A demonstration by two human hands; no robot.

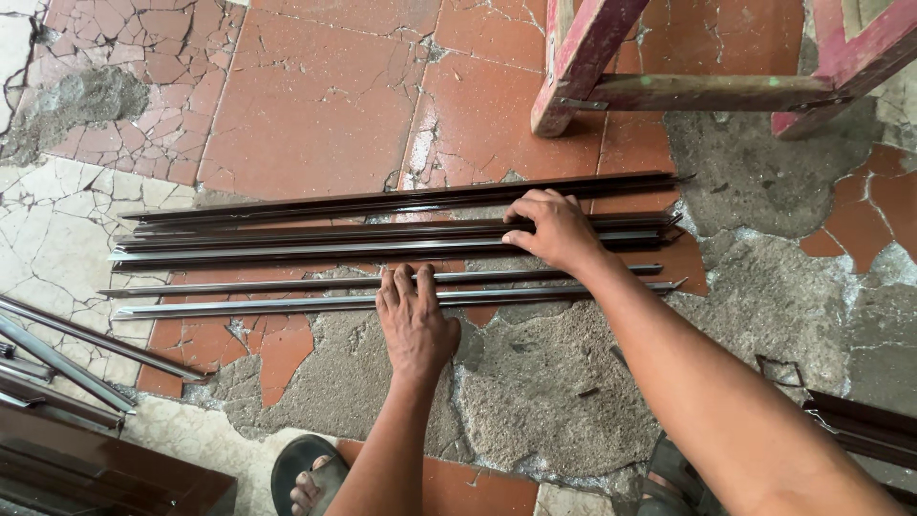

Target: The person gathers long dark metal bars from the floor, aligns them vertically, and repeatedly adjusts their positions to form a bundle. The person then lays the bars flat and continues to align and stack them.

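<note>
Several long dark metal strips (287, 250) lie side by side on a cracked tiled floor, running left to right. My left hand (413, 325) rests flat with its fingers over the two nearest strips (239, 308), pressing on them. My right hand (554, 229) reaches further out, with curled fingers gripping the middle bundle of strips (315, 234). Another strip (401, 199) lies at the far side, untouched.
A red-painted wooden stool or trestle (583, 67) stands at the upper right. More metal strips (57, 358) lie at the lower left beside a dark brown board (105, 473). My sandalled feet (306, 473) are at the bottom. Dark pieces (860, 420) sit at the right edge.
</note>
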